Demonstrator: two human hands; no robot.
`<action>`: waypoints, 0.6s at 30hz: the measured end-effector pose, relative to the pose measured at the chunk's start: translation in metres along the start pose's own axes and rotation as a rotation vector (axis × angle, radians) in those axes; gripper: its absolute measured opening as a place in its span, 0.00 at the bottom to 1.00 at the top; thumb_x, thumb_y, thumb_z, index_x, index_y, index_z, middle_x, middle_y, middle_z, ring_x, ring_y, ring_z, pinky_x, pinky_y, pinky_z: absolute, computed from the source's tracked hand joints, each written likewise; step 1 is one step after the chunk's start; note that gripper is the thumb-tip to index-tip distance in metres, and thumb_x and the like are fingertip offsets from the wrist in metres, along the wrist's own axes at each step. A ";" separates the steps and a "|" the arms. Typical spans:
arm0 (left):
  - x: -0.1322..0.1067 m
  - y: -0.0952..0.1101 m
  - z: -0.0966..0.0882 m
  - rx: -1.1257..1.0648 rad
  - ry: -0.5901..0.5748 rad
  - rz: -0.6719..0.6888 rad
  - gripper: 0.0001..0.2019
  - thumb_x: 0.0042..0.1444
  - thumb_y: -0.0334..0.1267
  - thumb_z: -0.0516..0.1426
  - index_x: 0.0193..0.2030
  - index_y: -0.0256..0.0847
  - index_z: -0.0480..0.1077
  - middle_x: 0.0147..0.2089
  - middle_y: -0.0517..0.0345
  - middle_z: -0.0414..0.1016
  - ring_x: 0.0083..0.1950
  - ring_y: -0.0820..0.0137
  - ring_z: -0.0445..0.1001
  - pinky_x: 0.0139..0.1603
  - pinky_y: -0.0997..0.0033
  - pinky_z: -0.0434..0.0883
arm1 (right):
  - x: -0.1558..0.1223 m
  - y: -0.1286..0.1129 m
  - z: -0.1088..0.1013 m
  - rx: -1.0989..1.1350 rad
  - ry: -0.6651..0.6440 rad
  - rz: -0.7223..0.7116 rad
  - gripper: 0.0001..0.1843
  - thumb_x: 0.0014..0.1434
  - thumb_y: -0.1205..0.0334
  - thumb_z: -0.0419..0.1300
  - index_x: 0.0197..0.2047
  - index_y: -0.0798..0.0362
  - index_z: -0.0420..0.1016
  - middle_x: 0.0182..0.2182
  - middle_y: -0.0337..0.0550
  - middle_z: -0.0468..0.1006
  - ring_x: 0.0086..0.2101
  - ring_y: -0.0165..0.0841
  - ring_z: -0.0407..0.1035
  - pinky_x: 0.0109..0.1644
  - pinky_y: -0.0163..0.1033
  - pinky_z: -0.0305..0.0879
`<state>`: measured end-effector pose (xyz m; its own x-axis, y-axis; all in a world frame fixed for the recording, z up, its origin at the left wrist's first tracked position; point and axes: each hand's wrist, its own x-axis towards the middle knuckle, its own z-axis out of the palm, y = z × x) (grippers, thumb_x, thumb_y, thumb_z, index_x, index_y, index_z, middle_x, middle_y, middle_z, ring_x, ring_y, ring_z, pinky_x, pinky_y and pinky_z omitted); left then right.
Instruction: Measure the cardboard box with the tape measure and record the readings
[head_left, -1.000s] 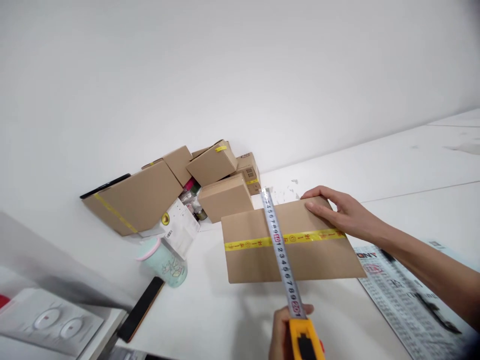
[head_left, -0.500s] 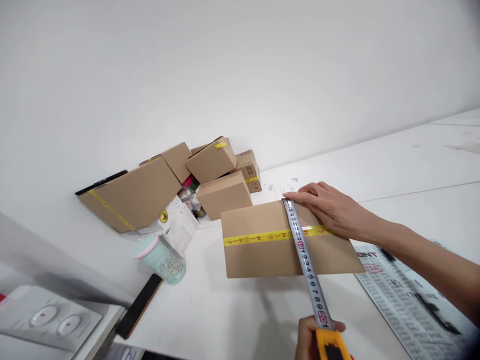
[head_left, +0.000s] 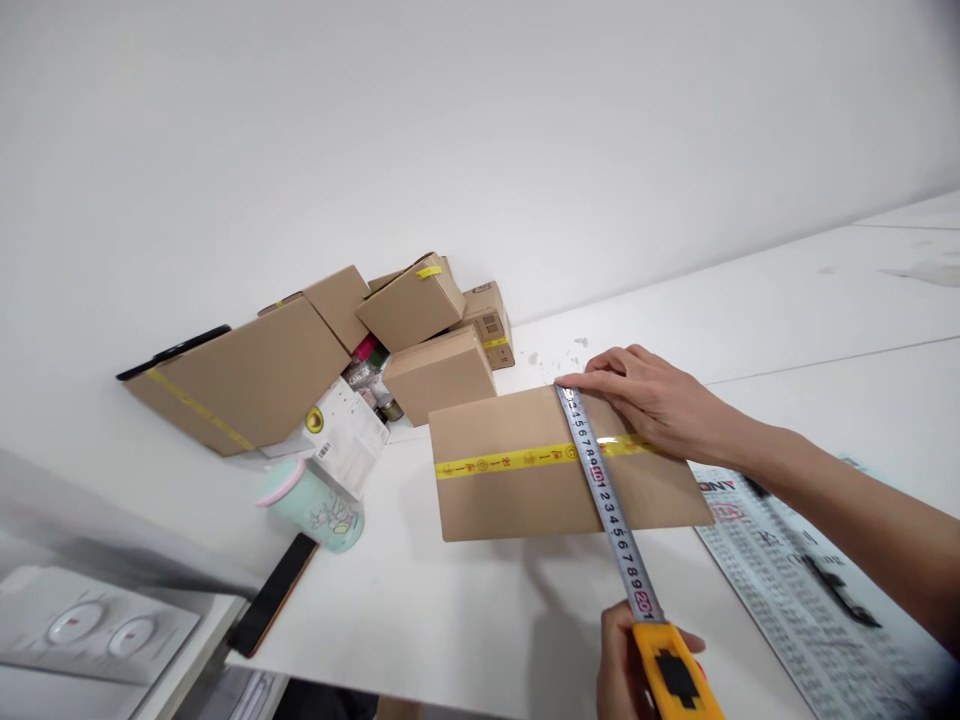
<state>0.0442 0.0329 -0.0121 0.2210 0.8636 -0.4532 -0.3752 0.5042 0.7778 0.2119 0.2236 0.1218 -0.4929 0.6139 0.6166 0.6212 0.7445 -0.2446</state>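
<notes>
A cardboard box point(head_left: 510, 510) with yellow printed tape lies across the middle of the white table. The silver blade of a tape measure point(head_left: 611, 500) runs over its top face, from the far edge past the near edge. My right hand point(head_left: 652, 400) rests on the box's far right part, its index fingertip holding the blade's end at the far edge. Below, at the bottom of the view, my left hand point(head_left: 622, 660) is closed around the yellow-orange case, partly hidden behind it. The blade's 20 mark shows close to the case.
Several cardboard boxes point(head_left: 439, 375) are stacked against the wall at the back left. Nearby are a mint-green tumbler point(head_left: 326, 515), a white packet point(head_left: 349, 440) and a black bar-like object point(head_left: 274, 595). A printed sheet point(head_left: 802, 570) lies at the right. The near table edge point(head_left: 360, 680) shows below.
The view has shifted slightly, so the box and other things sit a little higher and further left. More of the tape measure's case shows. Both hands keep their hold.
</notes>
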 end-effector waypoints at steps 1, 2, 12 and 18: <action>-0.001 0.001 0.001 -0.012 -0.005 -0.002 0.27 0.50 0.63 0.64 0.41 0.40 0.72 0.25 0.62 0.66 0.27 0.68 0.72 0.27 0.73 0.61 | 0.000 0.000 0.000 0.000 0.002 0.004 0.27 0.70 0.60 0.43 0.62 0.37 0.77 0.48 0.49 0.78 0.42 0.44 0.68 0.47 0.54 0.68; -0.002 0.002 0.001 -0.024 -0.013 -0.007 0.27 0.50 0.64 0.64 0.41 0.40 0.72 0.27 0.61 0.67 0.27 0.69 0.72 0.27 0.73 0.61 | 0.000 0.000 0.001 0.001 0.003 0.008 0.27 0.70 0.60 0.43 0.62 0.37 0.77 0.48 0.49 0.78 0.42 0.44 0.67 0.48 0.54 0.68; -0.020 0.029 0.002 0.202 -0.067 0.323 0.43 0.40 0.43 0.72 0.64 0.46 0.63 0.57 0.49 0.70 0.44 0.65 0.70 0.38 0.70 0.73 | -0.003 0.000 0.002 0.014 0.009 0.020 0.27 0.71 0.60 0.42 0.63 0.36 0.76 0.48 0.49 0.77 0.43 0.45 0.67 0.48 0.54 0.67; -0.016 0.035 0.000 0.236 -0.073 0.331 0.44 0.40 0.39 0.68 0.67 0.47 0.60 0.56 0.50 0.69 0.44 0.65 0.69 0.36 0.71 0.71 | -0.004 -0.001 0.002 0.017 0.008 0.015 0.28 0.71 0.60 0.41 0.63 0.37 0.76 0.48 0.49 0.76 0.43 0.44 0.65 0.49 0.54 0.66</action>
<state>0.0279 0.0363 0.0224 0.1895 0.9723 -0.1364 -0.2219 0.1778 0.9587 0.2117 0.2212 0.1184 -0.4786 0.6227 0.6190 0.6177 0.7398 -0.2667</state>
